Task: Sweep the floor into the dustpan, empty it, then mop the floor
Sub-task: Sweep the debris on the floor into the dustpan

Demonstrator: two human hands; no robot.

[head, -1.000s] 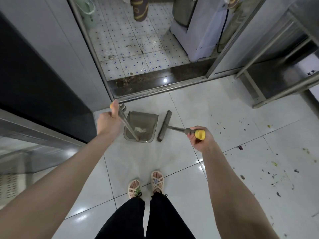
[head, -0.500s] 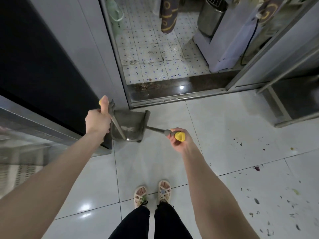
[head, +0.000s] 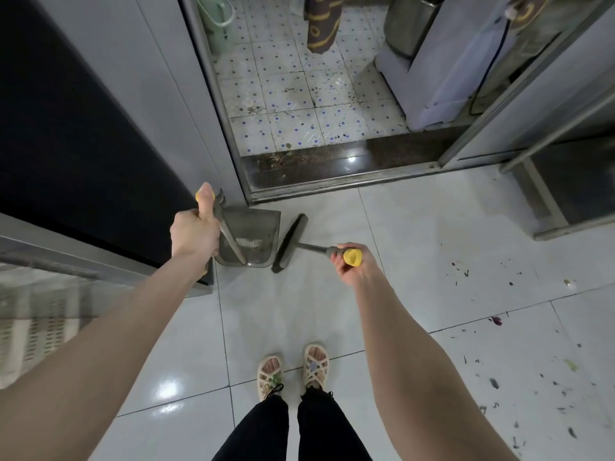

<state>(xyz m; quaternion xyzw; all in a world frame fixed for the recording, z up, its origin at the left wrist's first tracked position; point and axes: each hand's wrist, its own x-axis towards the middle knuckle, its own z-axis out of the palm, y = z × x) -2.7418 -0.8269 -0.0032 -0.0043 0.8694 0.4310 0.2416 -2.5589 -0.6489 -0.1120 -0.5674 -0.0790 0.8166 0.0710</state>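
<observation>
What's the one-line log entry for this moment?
phase: sweeping | left hand: grips dustpan handle | right hand: grips broom handle | broom head: beside dustpan | debris: scattered at right

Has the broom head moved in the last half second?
Yes. The broom head has come rightward out of the dustpan, away from the bottom corner of the door frame, and now lies on the floor beside the dustpan.

we have one head-worn camera only. it looks forward and steeply down at the floor (head: 293, 311) from standing height.
</observation>
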